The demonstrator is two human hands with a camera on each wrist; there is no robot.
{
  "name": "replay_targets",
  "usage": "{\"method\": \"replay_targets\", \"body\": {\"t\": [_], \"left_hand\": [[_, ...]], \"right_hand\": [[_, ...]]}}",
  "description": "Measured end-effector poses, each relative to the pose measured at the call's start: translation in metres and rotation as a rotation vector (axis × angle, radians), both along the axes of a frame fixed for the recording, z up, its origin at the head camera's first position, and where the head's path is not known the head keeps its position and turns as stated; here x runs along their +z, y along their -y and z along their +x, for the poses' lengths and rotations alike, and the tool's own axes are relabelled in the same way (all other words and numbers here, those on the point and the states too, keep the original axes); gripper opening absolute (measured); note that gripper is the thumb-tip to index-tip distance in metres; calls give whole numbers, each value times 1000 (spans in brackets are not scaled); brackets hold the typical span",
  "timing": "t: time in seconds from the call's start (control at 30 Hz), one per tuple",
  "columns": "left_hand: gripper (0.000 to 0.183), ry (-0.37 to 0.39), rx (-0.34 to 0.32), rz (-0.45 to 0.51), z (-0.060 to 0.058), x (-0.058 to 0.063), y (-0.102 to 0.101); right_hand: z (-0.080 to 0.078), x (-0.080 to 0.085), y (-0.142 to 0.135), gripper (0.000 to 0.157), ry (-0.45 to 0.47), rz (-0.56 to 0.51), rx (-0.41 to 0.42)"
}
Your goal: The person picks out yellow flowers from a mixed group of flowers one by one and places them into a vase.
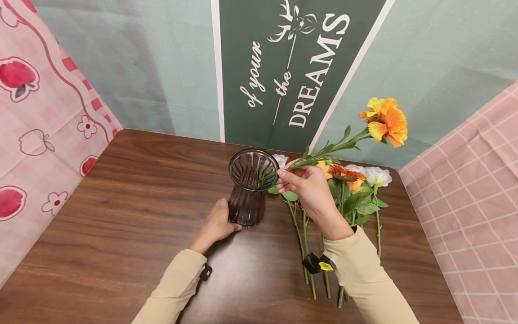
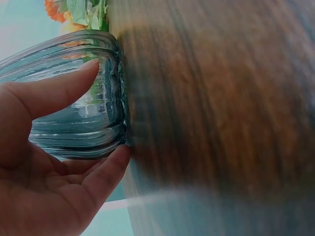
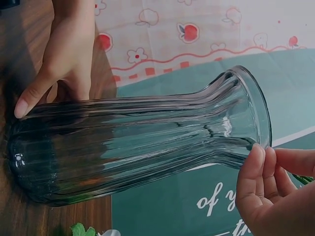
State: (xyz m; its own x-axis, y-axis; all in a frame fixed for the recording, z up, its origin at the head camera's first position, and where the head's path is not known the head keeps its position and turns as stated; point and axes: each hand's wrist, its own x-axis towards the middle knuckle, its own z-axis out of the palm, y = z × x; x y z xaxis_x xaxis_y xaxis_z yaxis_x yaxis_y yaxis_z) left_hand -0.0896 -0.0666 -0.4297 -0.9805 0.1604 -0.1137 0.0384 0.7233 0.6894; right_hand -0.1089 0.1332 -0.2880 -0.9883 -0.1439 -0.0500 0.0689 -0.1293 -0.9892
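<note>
A ribbed, dark-tinted glass vase [image 1: 247,207] stands upright at the centre of the head frame. The left hand [image 1: 214,224] grips it low, near the base. At its rim, the right hand [image 1: 312,191] pinches the stem of an orange flower [image 1: 388,123], whose bloom leans to the upper right; whether the stem's end is inside I cannot tell. More flowers [image 1: 358,202] lie right of centre on the brown worktop [image 1: 121,234]. A dark green panel [image 1: 243,128] with white lettering fills the top centre.
</note>
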Motion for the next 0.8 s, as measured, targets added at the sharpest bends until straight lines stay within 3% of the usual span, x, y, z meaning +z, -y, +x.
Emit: {"method": "replay_targets", "body": {"t": [0.8], "left_hand": [[58, 14, -3, -1, -2, -1, 0]], "right_hand": [[2, 3, -5, 12, 66, -24, 18]]}}
